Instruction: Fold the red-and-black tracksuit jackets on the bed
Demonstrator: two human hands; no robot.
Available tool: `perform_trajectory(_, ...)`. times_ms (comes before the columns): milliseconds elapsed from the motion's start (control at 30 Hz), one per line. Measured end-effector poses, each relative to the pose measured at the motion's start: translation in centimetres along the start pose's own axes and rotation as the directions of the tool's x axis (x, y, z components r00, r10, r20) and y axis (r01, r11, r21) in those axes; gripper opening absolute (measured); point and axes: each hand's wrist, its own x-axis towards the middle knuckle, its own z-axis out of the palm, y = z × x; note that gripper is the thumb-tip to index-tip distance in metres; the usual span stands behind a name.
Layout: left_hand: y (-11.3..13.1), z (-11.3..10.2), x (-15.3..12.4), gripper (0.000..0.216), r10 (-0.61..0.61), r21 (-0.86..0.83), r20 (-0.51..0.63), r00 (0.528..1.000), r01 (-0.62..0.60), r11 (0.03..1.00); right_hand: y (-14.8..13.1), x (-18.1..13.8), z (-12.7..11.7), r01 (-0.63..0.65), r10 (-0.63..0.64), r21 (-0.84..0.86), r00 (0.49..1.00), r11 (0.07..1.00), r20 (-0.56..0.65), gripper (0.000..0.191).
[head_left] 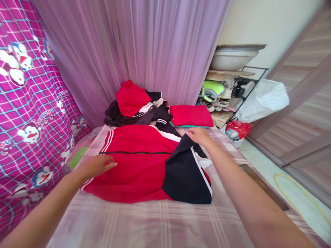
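While your right hand [199,135] pinches the dark flap [181,147] of the jacket [137,177], press lightly with your left hand [99,166], grip apart, so nothing drags.

Bare checked cloth [134,224] runs L to R on the near side, so a hand could slide in low under the jacket's [139,175] near edge, & there's open air over its middle btw the L hand [103,165] & R hand [199,136]. Far edge is blocked: clothes pile [130,100] at far L corner, folded red garment [191,116] at far R corner, purple curtain [165,51] right behind; L edge has cartoon-print fabric [38,103] alongside, R edge opens onto floor [271,158], but R forearm [238,179] crosses it.
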Motion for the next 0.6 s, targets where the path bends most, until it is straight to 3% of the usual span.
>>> perform_trajectory(133, 1.9, 3.4, 4.1, 0.051, 0.120, 0.013, -0.276, 0.954, -0.121, 0.993, -3.2, 5.5, 3.2, -0.102, 0.104, -0.028, 0.991, 0.994, 0.085, 0.043)
perform_trajectory(267, 1.1, 8.0, 5.8, 0.051, 0.085, 0.059, -0.424, 0.902, -0.066, 0.996, -3.7, 8.4, 6.4, -0.106, 0.118, -0.088, 0.983, 0.991, 0.142, 0.047)
perform_trajectory(367, 0.4, 10.3, 5.7, 0.055, 0.063, 0.090, -0.488, 0.870, -0.022, 0.996, -2.5, 9.0, 7.8, -0.140, 0.152, -0.143, 0.985, 0.980, 0.076, 0.039)
perform_trajectory(467, 0.2, 11.0, 5.4, 0.056, 0.064, 0.113, -0.513, 0.856, -0.007, 0.994, -1.8, 8.9, 8.0, -0.200, 0.206, -0.205, 0.979, 0.958, 0.006, 0.038)
perform_trajectory(600, 0.5, 10.9, 5.3, 0.055, 0.072, 0.119, -0.532, 0.844, -0.010, 0.993, -3.5, 9.0, 7.7, -0.096, 0.060, -0.262, 0.988, 0.960, -0.143, 0.034)
